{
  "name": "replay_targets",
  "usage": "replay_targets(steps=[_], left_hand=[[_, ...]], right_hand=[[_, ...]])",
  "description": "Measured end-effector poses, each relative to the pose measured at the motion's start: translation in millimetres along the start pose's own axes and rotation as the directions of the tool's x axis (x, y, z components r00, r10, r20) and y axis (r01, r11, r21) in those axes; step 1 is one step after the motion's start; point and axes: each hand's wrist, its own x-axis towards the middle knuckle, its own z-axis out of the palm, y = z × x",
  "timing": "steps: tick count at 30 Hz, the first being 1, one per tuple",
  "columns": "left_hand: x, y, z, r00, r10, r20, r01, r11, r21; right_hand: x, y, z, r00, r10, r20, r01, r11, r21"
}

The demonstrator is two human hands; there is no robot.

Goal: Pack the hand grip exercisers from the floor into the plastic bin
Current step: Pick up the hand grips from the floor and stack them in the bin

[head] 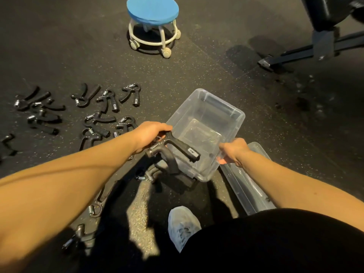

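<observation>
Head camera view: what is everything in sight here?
held hand grip exerciser: one, black, over the bin's near rim.
floor hand grip exercisers: more than ten, black with metal springs, scattered left of bin.
plastic bin: one, clear, centre floor.
lid: one, clear, floor right of bin.
stool: one, blue seat, white wheeled frame, top centre.
bench: one, black, top right.
shoe: one, pale grey, bottom centre.
left hand: grips the held exerciser.
right hand: grips the bin's near rim.

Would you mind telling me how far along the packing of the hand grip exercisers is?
Barely begun. The lid is off and the plastic bin looks empty. The left hand holds one exerciser over the bin's near rim; the right hand grips that rim. Many exercisers on the floor at left remain to be packed.
</observation>
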Motion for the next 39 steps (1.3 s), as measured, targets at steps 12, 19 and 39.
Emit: replay_targets(steps=[12, 19, 39], left_hand=[[12, -6, 23, 0.986, 0.156, -0.062, -0.146, 0.979, 0.142], [17, -4, 24, 0.968, 0.249, -0.031, -0.240, 0.955, 0.177], [91, -33, 75, 0.945, -0.092, -0.314, 0.240, 0.848, 0.472]], right_hand=[[-31, -33, 14, 0.711, -0.689, 0.143, 0.677, 0.614, -0.406], [-28, -45, 29, 0.704, -0.421, 0.572, 0.690, 0.599, -0.407], [37, -39, 112, 0.986, 0.135, 0.094, -0.145, 0.984, 0.100]])
